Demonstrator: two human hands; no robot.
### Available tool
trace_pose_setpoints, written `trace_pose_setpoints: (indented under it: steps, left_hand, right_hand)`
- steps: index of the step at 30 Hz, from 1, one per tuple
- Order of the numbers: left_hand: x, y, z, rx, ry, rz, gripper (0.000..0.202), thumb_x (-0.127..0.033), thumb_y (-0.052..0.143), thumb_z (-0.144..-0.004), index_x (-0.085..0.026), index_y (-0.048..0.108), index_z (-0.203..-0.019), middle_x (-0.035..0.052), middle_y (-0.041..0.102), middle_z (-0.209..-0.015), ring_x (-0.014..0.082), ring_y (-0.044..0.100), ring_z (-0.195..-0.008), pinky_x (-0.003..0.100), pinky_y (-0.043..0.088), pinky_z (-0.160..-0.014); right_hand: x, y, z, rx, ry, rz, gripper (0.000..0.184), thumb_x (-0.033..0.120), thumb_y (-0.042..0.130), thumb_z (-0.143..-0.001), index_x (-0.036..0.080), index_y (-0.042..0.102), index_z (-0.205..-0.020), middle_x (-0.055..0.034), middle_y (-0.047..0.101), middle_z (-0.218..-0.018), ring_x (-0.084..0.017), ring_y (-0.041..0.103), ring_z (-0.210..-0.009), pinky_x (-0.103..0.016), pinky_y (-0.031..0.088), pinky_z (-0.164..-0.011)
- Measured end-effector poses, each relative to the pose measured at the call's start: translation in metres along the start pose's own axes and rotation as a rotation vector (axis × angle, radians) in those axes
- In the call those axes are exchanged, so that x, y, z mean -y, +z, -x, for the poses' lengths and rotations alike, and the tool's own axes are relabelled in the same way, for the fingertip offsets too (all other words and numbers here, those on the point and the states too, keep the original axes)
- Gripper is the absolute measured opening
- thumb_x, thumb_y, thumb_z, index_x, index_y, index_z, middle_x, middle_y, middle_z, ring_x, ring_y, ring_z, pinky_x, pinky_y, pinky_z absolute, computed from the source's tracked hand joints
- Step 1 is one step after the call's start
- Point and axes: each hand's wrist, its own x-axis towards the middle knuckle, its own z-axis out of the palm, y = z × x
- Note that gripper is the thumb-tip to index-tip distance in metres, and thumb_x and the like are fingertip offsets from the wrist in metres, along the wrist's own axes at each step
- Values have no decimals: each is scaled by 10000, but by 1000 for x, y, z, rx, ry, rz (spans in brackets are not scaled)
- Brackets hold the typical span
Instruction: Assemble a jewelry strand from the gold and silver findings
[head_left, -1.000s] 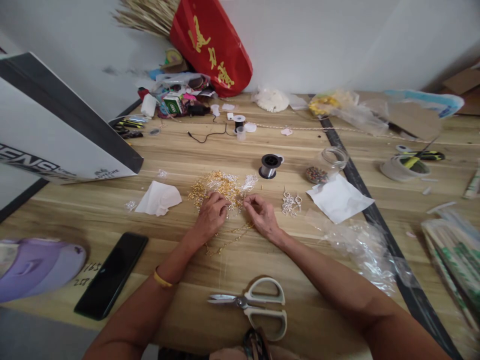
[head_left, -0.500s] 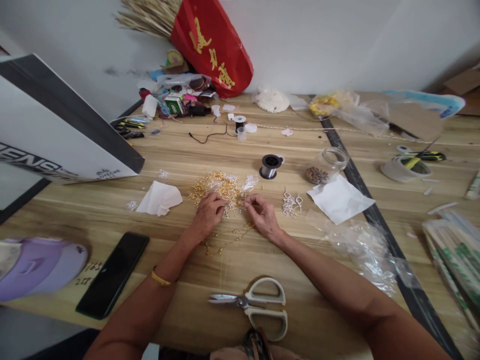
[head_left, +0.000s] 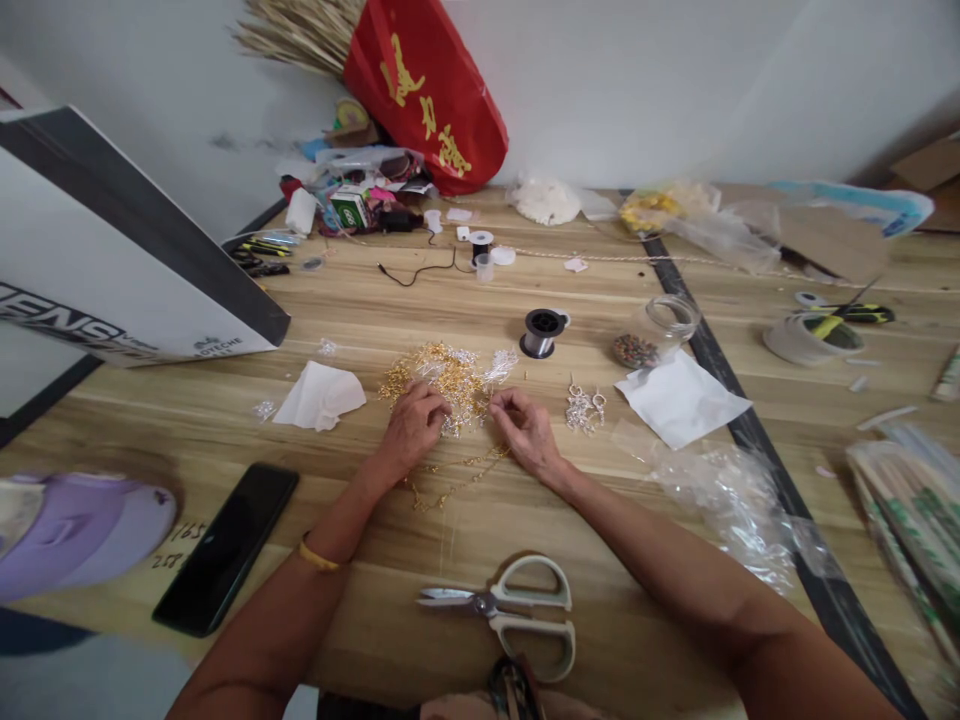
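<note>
My left hand point(head_left: 412, 425) rests at the lower left edge of a loose heap of gold and silver beads point(head_left: 446, 370). Its fingers are curled together over the beads, and whatever they hold is hidden. At the heap's right side, my right hand point(head_left: 526, 432) is closed in a pinch; what lies between its fingertips is too small to make out. A string of gold beads point(head_left: 450, 492) loops across the table below both hands, its right end reaching the underside of my right hand. Nearer me lie scissors point(head_left: 491, 603) with cream handles, blades pointing left.
Behind the heap stands a wire spool point(head_left: 541, 335). To the right are silver bead pieces point(head_left: 583, 410), a glass jar point(head_left: 660, 325), white paper point(head_left: 682, 398) and clear plastic bags point(head_left: 727, 500). Leftward lie crumpled paper point(head_left: 319, 395), a phone point(head_left: 225, 550) and a large box point(head_left: 135, 250).
My left hand has shifted slightly left and up, its fingertips drawing back a little from the middle of the heap. My right hand keeps its pinch in nearly the same place.
</note>
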Motion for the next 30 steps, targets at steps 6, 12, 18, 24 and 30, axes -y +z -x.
trace_pose_setpoints:
  steps: [6,12,18,24,30]
  left_hand:
    - [6,-2,-1,32,-9,64,133,-136,574,-786,-195,682,-834,34,624,-878,182,569,-882,397,377,-967]
    - [9,-4,1,123,40,80,80,-222,645,-776,-208,710,-820,32,612,-900,190,558,-920,409,366,-981]
    - [8,-4,1,83,42,33,116,-192,586,-822,-186,702,-821,50,608,-882,199,547,-914,414,391,-951]
    - [9,-6,0,66,-17,55,106,-210,594,-816,-182,690,-778,47,600,-857,198,536,-887,388,408,-909]
    - [10,-3,0,40,-38,73,108,-227,599,-820,-190,687,-768,34,606,-836,188,541,-872,384,394,-927]
  right_hand:
    - [1,0,0,-4,-11,1,168,340,539,-849,181,590,-836,-43,640,-776,-173,589,-728,-288,482,-658]
    - [0,0,0,0,-15,16,177,348,530,-856,181,579,-824,-30,622,-767,-161,580,-710,-277,472,-660]
    - [0,0,0,-3,-20,35,160,327,529,-860,178,583,-840,-37,626,-794,-164,584,-734,-283,467,-694]
    - [-1,1,0,-2,-15,22,170,342,535,-855,179,582,-836,-33,625,-789,-162,584,-731,-275,467,-683]
    - [-2,1,0,6,-3,7,161,337,535,-856,183,581,-841,-31,624,-780,-160,581,-707,-273,460,-659]
